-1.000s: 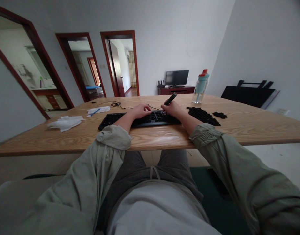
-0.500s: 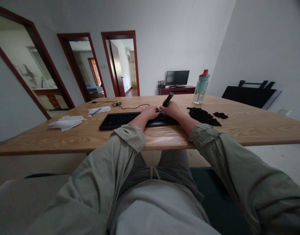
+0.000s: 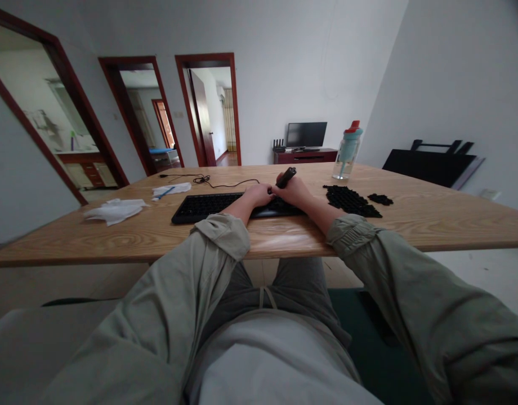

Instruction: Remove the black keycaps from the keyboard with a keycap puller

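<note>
A black keyboard [image 3: 206,207] lies on the wooden table in front of me, its cable running out behind it. Over its right half, my right hand [image 3: 293,192] is wrapped round a black-handled tool [image 3: 286,177], whose handle sticks up and leans right. The tool's working end is hidden by my fingers. My left hand [image 3: 258,195] rests on the keyboard close beside it, fingers curled and pressed together near the tool's lower end. Whatever those fingers hold is too small to make out. Loose black keycaps [image 3: 352,201] lie in a patch to the right of the keyboard.
A smaller keycap cluster [image 3: 380,199] sits farther right. Behind stands a clear water bottle [image 3: 347,154] with a red and teal top. Crumpled white tissue [image 3: 117,211] and a blue stick-like item [image 3: 164,193] on another tissue lie left. The table's front edge [image 3: 284,252] runs below my forearms.
The black-handled tool has tilted farther right and sunk lower, with my right hand shifting slightly left. Metal visible earlier between my hands is now hidden. My left hand has barely moved.
</note>
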Demonstrator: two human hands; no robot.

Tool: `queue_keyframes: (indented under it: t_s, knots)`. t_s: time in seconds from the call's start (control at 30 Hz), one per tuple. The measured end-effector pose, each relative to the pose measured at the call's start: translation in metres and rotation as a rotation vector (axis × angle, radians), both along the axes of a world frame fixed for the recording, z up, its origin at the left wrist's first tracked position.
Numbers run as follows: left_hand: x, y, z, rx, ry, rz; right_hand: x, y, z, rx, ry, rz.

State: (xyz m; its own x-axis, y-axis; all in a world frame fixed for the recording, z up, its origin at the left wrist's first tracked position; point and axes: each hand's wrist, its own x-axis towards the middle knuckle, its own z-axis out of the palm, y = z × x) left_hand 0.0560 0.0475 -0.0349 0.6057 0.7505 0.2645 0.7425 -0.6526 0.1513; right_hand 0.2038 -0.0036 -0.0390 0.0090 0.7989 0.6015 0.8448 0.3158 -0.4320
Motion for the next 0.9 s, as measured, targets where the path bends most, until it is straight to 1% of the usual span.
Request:
queue_keyframes:
  t_s: [0.07,0.17,0.27,0.4,0.47,0.57,0.7,0.8,0.9]
  knots:
    - [0.0,0.0,0.0,-0.008,0.016,-0.002,-0.002,0.001,0.0,-0.012,0.017,0.009]
    - [-0.003,0.001,0.0,-0.003,0.007,-0.018,0.002,0.003,0.002,-0.041,0.093,-0.028]
    - [-0.007,0.003,0.001,-0.043,-0.012,-0.044,0.016,0.004,0.006,-0.062,0.223,-0.062]
    - [-0.012,0.003,0.003,-0.083,-0.024,-0.071,0.03,0.006,0.009,-0.166,0.403,-0.062]
    - [-0.013,0.003,0.003,-0.084,-0.028,-0.061,0.031,0.007,0.009,-0.197,0.44,-0.061]
    - [-0.014,0.002,0.003,-0.075,-0.023,-0.058,0.029,0.008,0.008,-0.212,0.433,-0.063]
    - [-0.008,0.003,0.002,-0.042,-0.042,-0.063,0.03,0.009,0.009,-0.141,0.497,-0.108]
    - [0.008,0.004,0.004,-0.01,-0.03,-0.056,0.034,0.012,0.011,-0.039,0.596,-0.135]
    - [0.025,0.006,0.005,-0.004,-0.007,0.035,0.037,0.014,0.013,0.035,0.637,-0.125]
